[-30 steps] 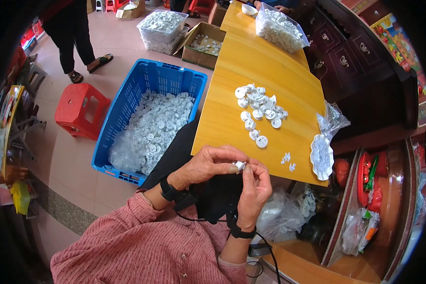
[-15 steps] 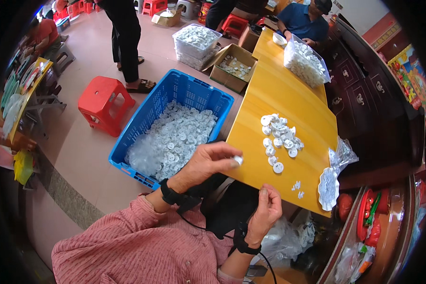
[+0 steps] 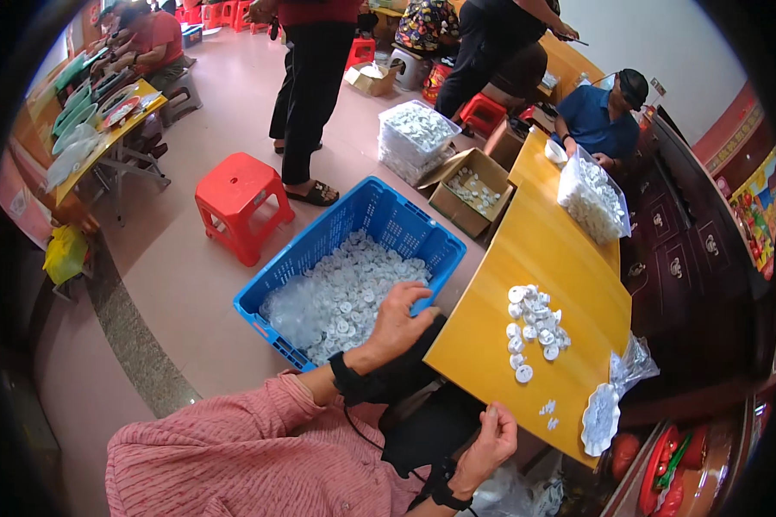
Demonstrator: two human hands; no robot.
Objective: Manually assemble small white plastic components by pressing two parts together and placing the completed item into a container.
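Note:
My left hand (image 3: 395, 324) is over the near right side of a blue plastic crate (image 3: 263, 289), its thumb and fingers apart with nothing seen between them. Inside the crate lies a heap of small round white plastic parts (image 3: 360, 280), with a clear plastic bag (image 3: 293, 308) at its left. By the near edge of the yellow table (image 3: 474, 362), my right hand (image 3: 491, 438) has thumb and fingertips pinched together; what they hold is too small to make out. On the table sit a cluster of round white parts (image 3: 535, 317) and several tiny white pieces (image 3: 549, 414).
A scalloped white dish (image 3: 600, 420) stands at the table's right edge beside a clear bag (image 3: 636, 366). Farther along is a full clear bin (image 3: 593, 196), near a person in blue (image 3: 597, 125). A red stool (image 3: 243, 202), a cardboard box (image 3: 468, 191) and a standing person's legs (image 3: 310, 103) are beyond the crate.
My left hand has left the table edge for the crate and opened; the white part it held is gone from its fingers. The right hand stays pinched. The whole view has shifted upward.

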